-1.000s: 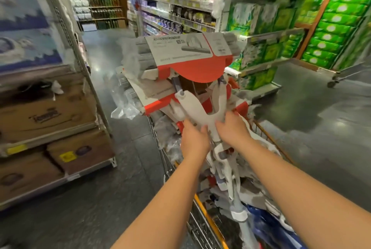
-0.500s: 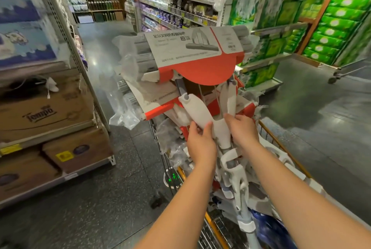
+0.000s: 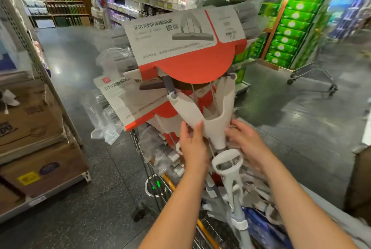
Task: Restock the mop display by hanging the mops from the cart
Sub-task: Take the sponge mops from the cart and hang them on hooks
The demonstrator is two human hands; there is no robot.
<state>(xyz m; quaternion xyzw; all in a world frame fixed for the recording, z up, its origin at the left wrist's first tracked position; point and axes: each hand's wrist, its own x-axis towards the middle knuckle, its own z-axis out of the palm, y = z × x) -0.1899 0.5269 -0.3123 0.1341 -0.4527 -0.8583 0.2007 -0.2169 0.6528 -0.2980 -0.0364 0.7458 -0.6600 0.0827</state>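
Observation:
A mop [image 3: 208, 122] with a white Y-shaped yoke and a grey-and-red cardboard sleeve over its head is held up above the cart [image 3: 168, 184]. My left hand [image 3: 193, 146] grips the left side of the yoke, thumb on its front. My right hand [image 3: 247, 144] holds the right side with fingers around its lower edge. The mop's grey pole with a white loop handle runs down between my forearms. More packaged mops [image 3: 124, 98] with the same sleeves lie piled in the cart beneath.
Left shelving [image 3: 40, 148] holds brown cardboard boxes. Green product packs [image 3: 295, 27] fill a display at the right rear, with an empty trolley [image 3: 313, 76] before it. A dark tiled aisle [image 3: 70, 64] runs ahead past more stocked shelves.
Both hands have lifted the mop higher and tilted it to the right out of the cart pile. The view has swung slightly rightward.

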